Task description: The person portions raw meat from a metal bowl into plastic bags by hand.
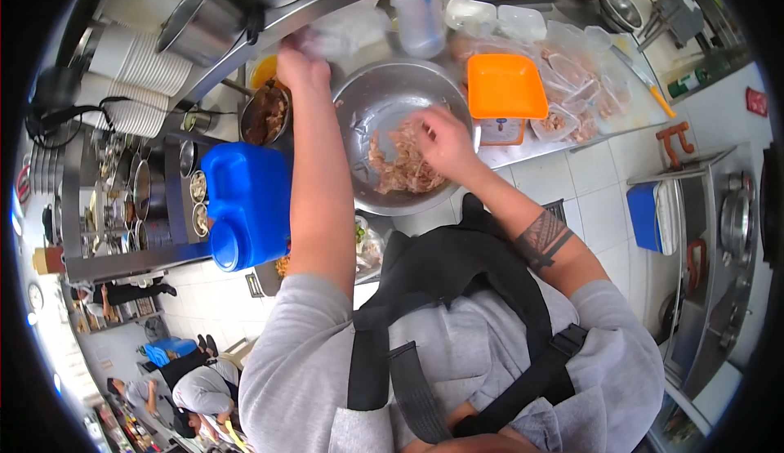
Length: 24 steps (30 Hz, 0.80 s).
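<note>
A large steel bowl point(347, 98) holds a heap of shredded meat point(400, 163). Over that heap is my right hand point(445, 141), its fingers curled into some of the meat. My left hand point(302, 67) reaches past the bowl's left rim to a crumpled clear plastic bag point(347, 32); its fingers look closed on the bag's edge, though they are partly hidden and blurred. Right of the bowl, an orange tray point(506, 85) sits on a small kitchen scale point(500, 132).
A blue jerrycan point(245, 200) stands beside my left forearm, below a pan of dark food point(267, 116). Bagged portions point(572, 77) and a knife with an orange handle point(660, 102) lie on the right of the counter. A steel shelf point(327, 4) overhangs the back. Other people point(200, 388) are at lower left.
</note>
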### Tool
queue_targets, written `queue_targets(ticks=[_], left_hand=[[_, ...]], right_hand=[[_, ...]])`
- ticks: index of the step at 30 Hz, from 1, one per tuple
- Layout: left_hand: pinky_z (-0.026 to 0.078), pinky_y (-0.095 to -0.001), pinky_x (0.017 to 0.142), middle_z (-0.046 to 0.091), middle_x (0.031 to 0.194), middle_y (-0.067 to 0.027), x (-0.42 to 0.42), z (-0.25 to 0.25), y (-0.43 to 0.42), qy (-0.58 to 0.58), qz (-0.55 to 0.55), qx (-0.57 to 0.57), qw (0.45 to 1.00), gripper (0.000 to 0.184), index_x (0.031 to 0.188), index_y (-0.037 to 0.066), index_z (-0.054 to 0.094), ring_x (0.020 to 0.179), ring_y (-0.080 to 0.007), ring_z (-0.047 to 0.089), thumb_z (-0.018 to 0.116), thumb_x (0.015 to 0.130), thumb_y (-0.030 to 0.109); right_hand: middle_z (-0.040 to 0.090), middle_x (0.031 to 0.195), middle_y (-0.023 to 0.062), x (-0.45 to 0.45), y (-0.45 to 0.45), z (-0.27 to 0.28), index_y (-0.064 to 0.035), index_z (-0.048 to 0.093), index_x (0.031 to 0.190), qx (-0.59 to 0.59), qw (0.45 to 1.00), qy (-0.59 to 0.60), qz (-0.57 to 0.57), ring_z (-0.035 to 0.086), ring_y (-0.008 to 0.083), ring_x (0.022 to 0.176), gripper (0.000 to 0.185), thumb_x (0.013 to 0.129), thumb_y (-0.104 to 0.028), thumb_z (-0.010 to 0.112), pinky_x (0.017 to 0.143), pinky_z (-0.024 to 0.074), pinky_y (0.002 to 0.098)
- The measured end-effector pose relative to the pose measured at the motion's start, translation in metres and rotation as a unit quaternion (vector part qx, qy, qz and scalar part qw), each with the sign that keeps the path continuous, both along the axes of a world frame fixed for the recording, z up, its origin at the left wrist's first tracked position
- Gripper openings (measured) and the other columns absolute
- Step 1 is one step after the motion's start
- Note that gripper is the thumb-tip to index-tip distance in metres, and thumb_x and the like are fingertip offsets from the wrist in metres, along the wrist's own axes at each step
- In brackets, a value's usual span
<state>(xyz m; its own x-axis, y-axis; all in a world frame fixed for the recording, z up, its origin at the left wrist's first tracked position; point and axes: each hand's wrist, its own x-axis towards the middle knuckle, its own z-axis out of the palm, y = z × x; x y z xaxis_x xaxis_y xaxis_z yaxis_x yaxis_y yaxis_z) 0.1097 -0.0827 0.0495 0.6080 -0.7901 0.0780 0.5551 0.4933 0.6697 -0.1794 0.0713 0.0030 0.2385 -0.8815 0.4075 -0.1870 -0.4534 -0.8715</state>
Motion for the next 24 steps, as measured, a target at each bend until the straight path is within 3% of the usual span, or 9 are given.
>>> queue_targets(ticks=[4, 6, 10, 13, 17, 19, 20, 22, 24], left_hand=[[0.056, -0.0401, 0.078, 0.065, 0.092, -0.0127, -0.002, -0.017, 0.069, 0.092, 0.073, 0.11, 0.987, 0.017, 0.102, -0.004, 0.062, 0.08, -0.0279, 0.063, 0.052, 0.1, 0.01], [0.056, -0.0405, 0.076, 0.064, 0.092, -0.0133, 0.01, -0.031, 0.097, 0.066, 0.024, 0.107, 0.992, 0.012, 0.1, -0.006, 0.06, 0.079, -0.0281, 0.063, 0.054, 0.098, 0.004], [0.056, -0.0415, 0.067, 0.064, 0.086, -0.0118, 0.015, -0.032, 0.134, 0.049, 0.065, 0.17, 0.982, 0.01, 0.096, -0.005, 0.062, 0.079, -0.0265, 0.065, 0.06, 0.094, 0.005], [0.054, -0.0384, 0.064, 0.065, 0.085, -0.0113, 0.022, -0.044, 0.153, 0.039, 0.069, 0.197, 0.977, 0.009, 0.091, -0.003, 0.063, 0.075, -0.024, 0.065, 0.061, 0.093, 0.005], [0.053, -0.0383, 0.076, 0.067, 0.102, -0.0115, -0.001, -0.014, 0.184, 0.04, -0.082, 0.149, 0.985, 0.02, 0.106, -0.004, 0.064, 0.089, -0.0234, 0.065, 0.066, 0.09, 0.008], [0.054, -0.039, 0.084, 0.068, 0.111, -0.0125, -0.027, 0.0, 0.213, 0.09, -0.188, 0.057, 0.976, 0.028, 0.113, -0.006, 0.065, 0.098, -0.0247, 0.066, 0.067, 0.089, 0.009], [0.051, -0.0374, 0.092, 0.068, 0.115, -0.0127, -0.047, 0.002, 0.226, -0.056, -0.125, 0.075, 0.988, 0.036, 0.123, -0.004, 0.063, 0.105, -0.0247, 0.065, 0.067, 0.088, 0.005], [0.048, -0.0359, 0.099, 0.068, 0.12, -0.013, -0.05, -0.022, 0.229, -0.195, -0.061, 0.094, 0.974, 0.047, 0.133, -0.002, 0.061, 0.112, -0.0248, 0.063, 0.066, 0.086, 0.002], [0.049, -0.0329, 0.098, 0.067, 0.125, -0.0151, -0.032, -0.066, 0.221, -0.381, 0.0, 0.223, 0.897, 0.064, 0.144, 0.0, 0.055, 0.113, -0.0226, 0.063, 0.067, 0.081, -0.005]], right_hand=[[0.065, 0.094, 0.0142, 0.019, -0.023, 0.007, -0.0035, 0.067, 0.095, -0.053, 0.997, 0.045, 0.036, 0.065, 0.0347, 0.081, 0.015, 0.083, -0.012, 0.07, 0.074, 0.0514, 0.0464], [0.064, 0.092, 0.0156, 0.025, -0.025, -0.029, -0.0039, 0.066, 0.098, -0.027, 0.884, 0.413, 0.218, 0.065, 0.0371, 0.087, 0.015, 0.083, -0.006, 0.067, 0.08, 0.0506, 0.0499], [0.061, 0.104, 0.0168, 0.042, -0.015, -0.016, -0.0056, 0.064, 0.105, -0.046, 0.877, 0.442, 0.184, 0.06, 0.0379, 0.1, 0.025, 0.08, -0.002, 0.066, 0.089, 0.048, 0.0517], [0.051, 0.129, 0.0151, 0.06, 0.002, 0.024, -0.0099, 0.061, 0.116, -0.21, 0.961, 0.167, 0.068, 0.049, 0.0379, 0.113, 0.041, 0.076, -0.005, 0.068, 0.095, 0.044, 0.048], [0.057, 0.118, 0.0122, 0.089, -0.005, 0.035, -0.0101, 0.065, 0.112, -0.28, 0.92, 0.236, 0.136, 0.051, 0.0366, 0.111, 0.036, 0.077, -0.006, 0.068, 0.094, 0.0439, 0.0474], [0.064, 0.108, 0.0096, 0.1, -0.014, 0.021, -0.0118, 0.07, 0.109, -0.2, 0.951, 0.215, 0.1, 0.056, 0.0346, 0.103, 0.031, 0.078, -0.009, 0.071, 0.092, 0.0458, 0.0445], [0.064, 0.108, 0.0096, 0.101, -0.014, 0.019, -0.0118, 0.07, 0.109, -0.2, 0.95, 0.216, 0.101, 0.056, 0.0346, 0.103, 0.031, 0.078, -0.009, 0.071, 0.092, 0.0458, 0.0445], [0.07, 0.104, 0.0066, 0.098, -0.011, 0.012, -0.0099, 0.072, 0.1, 0.042, 0.981, 0.133, 0.134, 0.062, 0.0252, 0.093, 0.015, 0.085, -0.012, 0.072, 0.081, 0.0482, 0.0369], [0.071, 0.106, 0.0073, 0.09, -0.003, 0.003, -0.0078, 0.071, 0.101, 0.211, 0.954, 0.032, 0.21, 0.063, 0.0212, 0.089, 0.013, 0.088, -0.011, 0.07, 0.077, 0.0479, 0.0333]])
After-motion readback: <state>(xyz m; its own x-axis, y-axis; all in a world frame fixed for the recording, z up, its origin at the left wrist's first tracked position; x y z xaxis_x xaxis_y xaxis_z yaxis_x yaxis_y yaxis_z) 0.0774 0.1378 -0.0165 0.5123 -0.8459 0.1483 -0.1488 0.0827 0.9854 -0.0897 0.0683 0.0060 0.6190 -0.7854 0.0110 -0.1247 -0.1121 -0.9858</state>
